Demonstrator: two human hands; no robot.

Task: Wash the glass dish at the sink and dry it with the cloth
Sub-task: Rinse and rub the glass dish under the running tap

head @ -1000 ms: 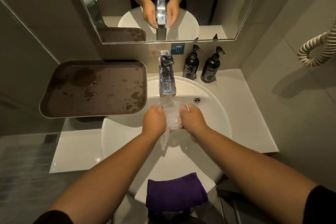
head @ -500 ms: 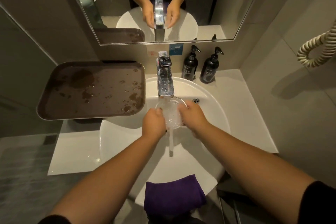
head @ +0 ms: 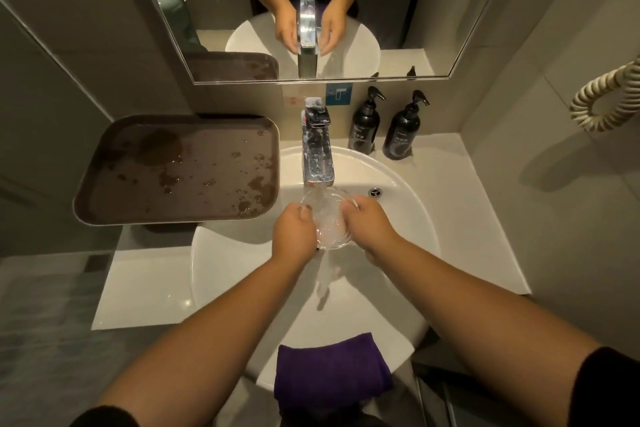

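Clear glass, a small round dish (head: 327, 218) sits at the middle of the frame, held over the white round ceramic basin (head: 408, 218) directly under the chrome block-shaped tap (head: 317, 149), with water running onto it and spilling off its near edge in a thin stream down into the bowl. Left hand (head: 294, 236) grips the dish's left rim, fingers curled together and clamped on the glass with the thumb over the edge; right hand (head: 369, 220) clamps the right rim the same way, fingertips hooked over the top edge. A folded purple cloth (head: 332, 371) lies draped over the near lip of the basin, at the bottom centre of the frame, well apart from the dish. At the left of the frame a brown rectangular tray (head: 180, 170) spotted with wet patches rests beside the basin. Two dark pump bottles (head: 381, 128) stand side by side on the white counter right of the tap, below the wall mirror (head: 398, 10), and a coiled cream cord (head: 602, 100) hangs at the right edge
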